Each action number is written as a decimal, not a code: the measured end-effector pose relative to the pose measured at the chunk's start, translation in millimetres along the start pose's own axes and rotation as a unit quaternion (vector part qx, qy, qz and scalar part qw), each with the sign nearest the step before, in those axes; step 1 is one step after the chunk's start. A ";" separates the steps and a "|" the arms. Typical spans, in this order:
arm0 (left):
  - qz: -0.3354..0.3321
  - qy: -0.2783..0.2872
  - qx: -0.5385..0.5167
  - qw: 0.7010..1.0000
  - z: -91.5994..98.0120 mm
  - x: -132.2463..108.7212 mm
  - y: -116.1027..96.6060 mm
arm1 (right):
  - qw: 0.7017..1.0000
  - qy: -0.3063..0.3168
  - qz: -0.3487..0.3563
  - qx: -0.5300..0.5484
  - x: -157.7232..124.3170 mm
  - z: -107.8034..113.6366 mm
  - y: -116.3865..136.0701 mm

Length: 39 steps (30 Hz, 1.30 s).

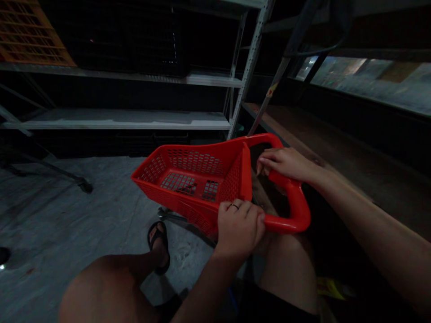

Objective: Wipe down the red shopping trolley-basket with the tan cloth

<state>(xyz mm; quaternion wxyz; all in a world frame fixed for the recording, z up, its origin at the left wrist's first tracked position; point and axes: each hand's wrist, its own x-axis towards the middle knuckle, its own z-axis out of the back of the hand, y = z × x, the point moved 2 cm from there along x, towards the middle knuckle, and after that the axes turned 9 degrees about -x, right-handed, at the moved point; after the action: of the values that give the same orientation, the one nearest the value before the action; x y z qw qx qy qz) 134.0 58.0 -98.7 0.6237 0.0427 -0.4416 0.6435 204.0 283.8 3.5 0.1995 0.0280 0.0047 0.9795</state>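
Observation:
A red plastic basket with perforated walls and a looped handle is held out over my lap. My left hand, a ring on one finger, is closed around the basket's near rim where the handle joins it. My right hand is curled over the far arm of the handle. The basket looks empty and tilts slightly down to the left. My bare knees and one sandalled foot show below it.
Metal shelving with pale boards runs along the back, an orange crate at its top left. A brown wooden shelf runs along the right. Grey concrete floor lies to the left, with a dark metal frame leg on it.

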 end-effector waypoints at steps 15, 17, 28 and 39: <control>-0.022 -0.031 -0.070 0.997 -10.1 -9.2 -21.9 | 0.989 -0.066 -0.082 0.100 -17.1 -3.6 -60.4; -0.025 -0.033 -0.071 0.997 -11.6 -9.1 -21.3 | 0.985 -0.106 -0.124 0.053 -4.5 -3.9 -79.7; -0.032 -0.060 -0.085 0.994 -2.7 -12.1 -13.2 | 0.939 -0.219 -0.245 0.105 39.3 -19.5 -137.7; -0.051 -0.148 -0.105 0.982 -12.2 -18.8 -4.5 | 0.687 -0.565 -0.220 0.401 121.1 64.7 -164.7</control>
<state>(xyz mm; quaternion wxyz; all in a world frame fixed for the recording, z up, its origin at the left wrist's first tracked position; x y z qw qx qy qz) 147.9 50.4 -115.1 0.5846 0.0944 -0.5915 0.5473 160.8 482.6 71.2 0.3440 0.6517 0.2890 0.6112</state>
